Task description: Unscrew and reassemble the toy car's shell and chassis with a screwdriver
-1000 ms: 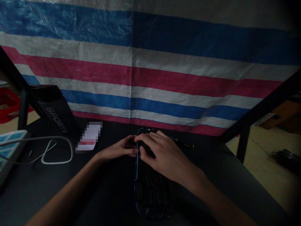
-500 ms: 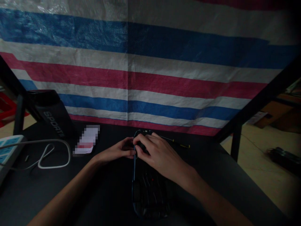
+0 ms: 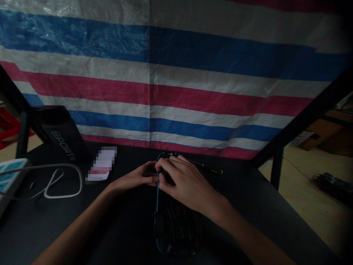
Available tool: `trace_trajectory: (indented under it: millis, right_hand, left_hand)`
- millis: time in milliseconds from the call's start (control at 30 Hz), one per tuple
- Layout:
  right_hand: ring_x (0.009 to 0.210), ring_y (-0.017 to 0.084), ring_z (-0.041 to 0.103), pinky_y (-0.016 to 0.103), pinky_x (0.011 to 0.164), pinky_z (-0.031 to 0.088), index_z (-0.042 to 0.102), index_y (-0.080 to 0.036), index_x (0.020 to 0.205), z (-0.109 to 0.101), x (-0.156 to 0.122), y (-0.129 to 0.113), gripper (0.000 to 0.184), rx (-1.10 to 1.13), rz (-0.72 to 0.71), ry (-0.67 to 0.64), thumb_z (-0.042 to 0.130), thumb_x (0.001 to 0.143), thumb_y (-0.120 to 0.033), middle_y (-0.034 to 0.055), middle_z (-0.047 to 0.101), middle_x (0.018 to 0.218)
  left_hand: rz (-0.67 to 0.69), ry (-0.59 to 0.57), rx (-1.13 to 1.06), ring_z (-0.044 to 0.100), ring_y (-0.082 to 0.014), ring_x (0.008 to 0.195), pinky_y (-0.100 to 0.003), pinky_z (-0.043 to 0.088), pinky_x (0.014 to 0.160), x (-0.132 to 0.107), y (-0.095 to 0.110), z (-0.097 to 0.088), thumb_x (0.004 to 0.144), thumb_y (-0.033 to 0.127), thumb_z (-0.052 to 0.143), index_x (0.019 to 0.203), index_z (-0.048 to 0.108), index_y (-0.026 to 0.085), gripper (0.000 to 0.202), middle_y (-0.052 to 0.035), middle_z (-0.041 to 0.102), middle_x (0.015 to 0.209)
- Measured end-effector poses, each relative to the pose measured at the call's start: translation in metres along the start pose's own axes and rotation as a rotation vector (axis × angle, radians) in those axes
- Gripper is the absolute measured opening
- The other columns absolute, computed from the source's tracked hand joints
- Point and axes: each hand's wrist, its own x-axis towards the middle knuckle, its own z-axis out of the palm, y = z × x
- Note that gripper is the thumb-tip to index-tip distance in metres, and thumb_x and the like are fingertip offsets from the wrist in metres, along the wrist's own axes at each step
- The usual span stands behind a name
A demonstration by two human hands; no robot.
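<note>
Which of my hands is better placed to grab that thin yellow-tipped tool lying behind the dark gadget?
Likely right. The right hand rests on the dark gadget beside the thin tool; the left hand sits on the gadget's far side.

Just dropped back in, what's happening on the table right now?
A person has both bare hands on the far end of a dark, blue-edged device lying on the black table. The right hand covers its top with fingers curled; the left hand touches it from the side. It is too dim to tell what the fingers grip. A thin screwdriver lies untouched just beyond the right hand. Off to the left sit a black bottle, a white cable and a power strip.
</note>
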Motion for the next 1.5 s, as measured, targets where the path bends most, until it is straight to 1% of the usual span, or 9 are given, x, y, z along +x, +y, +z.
trace_trajectory:
  millis: [100, 267, 433, 567, 733, 867, 1033, 1167, 1500]
  right_hand:
    - [0.083, 0.019, 0.061, 0.035, 0.084, 0.047, 0.059, -0.023, 0.100, -0.0014, -0.0011, 0.0012, 0.009, -0.031, 0.023, -0.030, 0.052, 0.102, -0.029, 0.0021, 0.068, 0.088]
    - [0.096, 0.020, 0.062, 0.036, 0.091, 0.048, 0.057, -0.023, 0.105, -0.0035, -0.0017, 0.0005, 0.011, 0.038, -0.015, -0.021, 0.056, 0.095, -0.019, 0.0041, 0.068, 0.100]
    - [0.081, 0.020, 0.064, 0.036, 0.080, 0.050, 0.058, -0.022, 0.105, -0.0009, -0.0021, 0.0002, 0.012, -0.055, 0.059, -0.050, 0.052, 0.102, -0.033, 0.0026, 0.068, 0.087]
    - [0.096, 0.020, 0.064, 0.035, 0.091, 0.049, 0.056, -0.021, 0.109, -0.0019, -0.0014, 0.0006, 0.012, 0.015, -0.011, -0.037, 0.055, 0.097, -0.019, 0.0042, 0.069, 0.101]
    - [0.086, 0.020, 0.062, 0.037, 0.086, 0.049, 0.057, -0.023, 0.103, -0.0039, -0.0014, -0.0009, 0.008, -0.035, 0.014, -0.038, 0.053, 0.101, -0.029, 0.0019, 0.067, 0.090]
    - [0.095, 0.021, 0.062, 0.036, 0.090, 0.048, 0.057, -0.022, 0.107, -0.0033, -0.0010, -0.0007, 0.012, -0.007, -0.023, -0.028, 0.055, 0.096, -0.018, 0.0037, 0.068, 0.100]
    - [0.089, 0.020, 0.062, 0.037, 0.091, 0.046, 0.061, -0.023, 0.104, -0.0003, 0.0001, -0.0009, 0.011, -0.018, -0.022, -0.020, 0.052, 0.102, -0.028, 0.0026, 0.069, 0.095]
    - [0.096, 0.020, 0.062, 0.036, 0.095, 0.044, 0.060, -0.021, 0.108, 0.0004, 0.0003, -0.0013, 0.013, 0.022, -0.038, -0.012, 0.053, 0.097, -0.018, 0.0037, 0.069, 0.100]
    - [0.095, 0.020, 0.062, 0.035, 0.092, 0.044, 0.060, -0.019, 0.109, 0.0040, 0.0011, 0.0004, 0.015, 0.031, -0.041, 0.022, 0.056, 0.095, -0.018, 0.0048, 0.070, 0.100]
  left_hand:
    - [-0.009, 0.007, 0.000, 0.060, -0.0309, 0.121, -0.047, 0.049, 0.102, -0.0003, 0.0013, 0.0003, 0.081, 0.030, 0.082, 0.126, 0.058, 0.018, 0.053, -0.0110, 0.060, 0.130]
    - [-0.012, 0.002, -0.001, 0.059, -0.0311, 0.122, -0.045, 0.049, 0.102, -0.0009, 0.0045, 0.0016, 0.082, 0.032, 0.081, 0.125, 0.057, 0.018, 0.051, -0.0103, 0.061, 0.127]
    - [-0.016, -0.001, 0.019, 0.058, -0.0317, 0.124, -0.046, 0.048, 0.103, -0.0010, 0.0037, 0.0010, 0.082, 0.031, 0.081, 0.129, 0.056, 0.018, 0.055, -0.0107, 0.060, 0.129]
    - [0.003, -0.008, -0.002, 0.056, -0.0324, 0.128, -0.047, 0.048, 0.104, -0.0008, 0.0007, -0.0004, 0.084, 0.031, 0.080, 0.134, 0.053, 0.020, 0.058, -0.0116, 0.059, 0.134]
    - [0.001, 0.004, 0.012, 0.058, -0.0333, 0.126, -0.047, 0.050, 0.102, -0.0014, 0.0018, -0.0003, 0.082, 0.032, 0.082, 0.134, 0.054, 0.021, 0.060, -0.0112, 0.061, 0.132]
    - [-0.001, 0.000, 0.011, 0.058, -0.0328, 0.126, -0.048, 0.049, 0.103, -0.0018, 0.0019, -0.0007, 0.084, 0.032, 0.080, 0.134, 0.054, 0.021, 0.058, -0.0101, 0.063, 0.127]
    - [0.008, 0.017, 0.037, 0.054, -0.0334, 0.131, -0.049, 0.046, 0.108, -0.0014, 0.0008, -0.0010, 0.081, 0.033, 0.083, 0.136, 0.054, 0.022, 0.062, -0.0102, 0.059, 0.137]
    - [-0.005, 0.019, 0.039, 0.056, -0.0334, 0.129, -0.049, 0.048, 0.106, -0.0014, 0.0024, 0.0008, 0.082, 0.033, 0.082, 0.136, 0.054, 0.020, 0.061, -0.0108, 0.061, 0.132]
    - [-0.007, 0.028, 0.037, 0.055, -0.0324, 0.128, -0.045, 0.047, 0.105, -0.0028, 0.0001, -0.0013, 0.083, 0.033, 0.081, 0.130, 0.057, 0.020, 0.055, -0.0105, 0.061, 0.132]
